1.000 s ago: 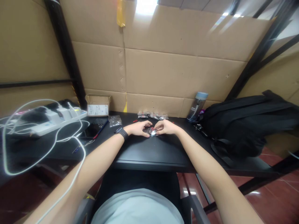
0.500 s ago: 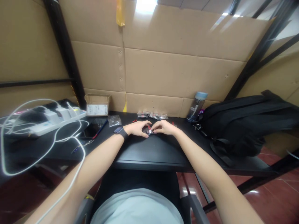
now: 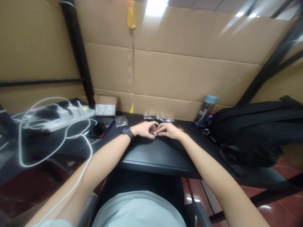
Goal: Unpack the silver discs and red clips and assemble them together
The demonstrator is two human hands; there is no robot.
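Note:
My left hand (image 3: 144, 129) and my right hand (image 3: 168, 130) meet over the middle of the black desk (image 3: 153, 151). Both are closed in a pinch on one small clear plastic bag (image 3: 154, 133) with something red and dark inside. A dark smartwatch (image 3: 128, 133) is on my left wrist. More small clear bags (image 3: 159, 118) lie in a row just behind my hands, along the cardboard wall. Another small bag (image 3: 121, 121) lies to the left of them.
A white power strip (image 3: 67, 117) with plugs and white cables sits at the left. A small open cardboard box (image 3: 105, 104), a dark phone (image 3: 100, 127) and a pen lie beside it. A water bottle (image 3: 204, 110) and a black backpack (image 3: 255, 132) are at the right.
The camera has shifted slightly, so everything sits a bit further right. My hands have drawn closer together on the small bag.

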